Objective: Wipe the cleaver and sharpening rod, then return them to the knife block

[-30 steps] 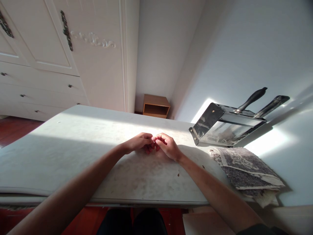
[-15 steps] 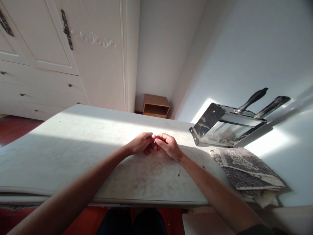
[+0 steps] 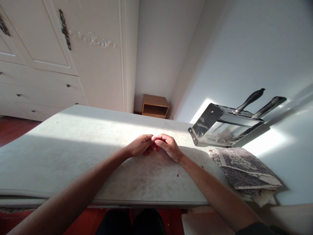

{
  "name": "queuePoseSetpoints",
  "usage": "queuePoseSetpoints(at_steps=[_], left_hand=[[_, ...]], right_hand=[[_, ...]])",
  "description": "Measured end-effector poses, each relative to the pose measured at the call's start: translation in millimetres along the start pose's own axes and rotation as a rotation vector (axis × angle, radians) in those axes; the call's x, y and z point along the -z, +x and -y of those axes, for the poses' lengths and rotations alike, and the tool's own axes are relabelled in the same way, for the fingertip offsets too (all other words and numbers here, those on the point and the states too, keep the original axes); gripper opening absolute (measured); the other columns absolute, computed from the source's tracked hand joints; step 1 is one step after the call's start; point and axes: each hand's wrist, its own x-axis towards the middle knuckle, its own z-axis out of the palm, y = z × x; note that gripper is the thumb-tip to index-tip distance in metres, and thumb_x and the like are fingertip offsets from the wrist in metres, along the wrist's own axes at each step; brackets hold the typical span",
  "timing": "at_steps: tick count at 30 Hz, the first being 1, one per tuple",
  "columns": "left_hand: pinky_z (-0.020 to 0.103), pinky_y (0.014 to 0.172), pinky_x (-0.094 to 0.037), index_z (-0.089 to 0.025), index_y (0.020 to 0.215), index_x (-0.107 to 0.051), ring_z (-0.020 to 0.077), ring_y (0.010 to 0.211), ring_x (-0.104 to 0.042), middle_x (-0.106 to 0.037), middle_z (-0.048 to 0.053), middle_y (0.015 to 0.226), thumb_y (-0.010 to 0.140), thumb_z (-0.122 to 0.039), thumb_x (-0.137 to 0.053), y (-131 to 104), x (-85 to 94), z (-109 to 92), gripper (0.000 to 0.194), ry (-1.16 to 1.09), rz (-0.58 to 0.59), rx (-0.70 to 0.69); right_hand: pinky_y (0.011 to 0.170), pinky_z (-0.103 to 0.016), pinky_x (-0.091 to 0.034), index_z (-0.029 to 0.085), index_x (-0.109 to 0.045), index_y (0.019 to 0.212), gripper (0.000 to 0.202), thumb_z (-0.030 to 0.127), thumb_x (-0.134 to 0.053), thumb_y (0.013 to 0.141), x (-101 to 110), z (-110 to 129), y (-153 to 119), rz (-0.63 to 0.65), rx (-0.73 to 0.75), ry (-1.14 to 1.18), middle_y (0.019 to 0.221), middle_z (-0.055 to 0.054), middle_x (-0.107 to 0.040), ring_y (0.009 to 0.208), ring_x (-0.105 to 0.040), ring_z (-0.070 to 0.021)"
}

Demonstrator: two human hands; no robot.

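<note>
My left hand [image 3: 141, 144] and my right hand [image 3: 168, 146] meet fingertip to fingertip over the middle of a white, smudged table [image 3: 97, 163]. Both are closed, with thumbs and fingers pinched together at the same spot. Whatever they pinch, if anything, is too small or too hidden to make out. Curled fingers hang below the pinch, close above the tabletop. Sunlight falls on the table just beyond the hands.
Right of my hands stands a black-framed, clear-sided knife block [image 3: 227, 125] with two black handles. A folded grey patterned towel [image 3: 244, 166] lies nearer me. White cupboards [image 3: 97, 71] and a small wooden cabinet [image 3: 155, 100] stand beyond the table.
The hands stay pinched together at nearly the same place, with only a slight shift of the fingers. The whole view has moved a little to the left.
</note>
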Motion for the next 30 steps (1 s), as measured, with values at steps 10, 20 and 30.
queuePoseSetpoints(at_steps=[10,20,30], left_hand=[[0.022,0.050,-0.043,-0.013,0.075,-0.054,0.0101,0.054,-0.052,-0.059,0.004,0.073,0.089,-0.062,-0.042,0,-0.3,-1,0.052,-0.104,0.016,-0.001],[0.021,0.044,-0.038,-0.015,0.070,-0.050,0.0089,0.047,-0.048,-0.051,-0.001,0.060,0.086,-0.064,-0.046,1,-1.0,-2,0.052,-0.069,-0.057,0.012],[0.020,0.038,-0.030,-0.014,0.071,-0.055,0.0082,0.040,-0.040,-0.046,-0.002,0.051,0.090,-0.066,-0.034,1,-15.6,-4,0.059,-0.005,-0.193,0.069]], right_hand=[[0.062,-0.028,-0.048,0.017,-0.063,0.085,0.021,0.038,-0.065,0.083,-3,5,-2,0.030,-0.006,0.066,0.070,-0.001,-0.065,0.063,-0.059,-0.0148],[0.056,-0.026,-0.042,0.018,-0.056,0.088,0.032,0.048,-0.067,0.081,-10,6,-3,-0.041,-0.006,0.059,0.069,0.001,-0.058,0.059,-0.052,-0.0126],[0.054,-0.025,-0.042,0.018,-0.053,0.087,0.032,0.048,-0.064,0.083,-19,2,-2,-0.153,-0.008,0.170,0.068,0.001,-0.055,0.055,-0.051,-0.0118]])
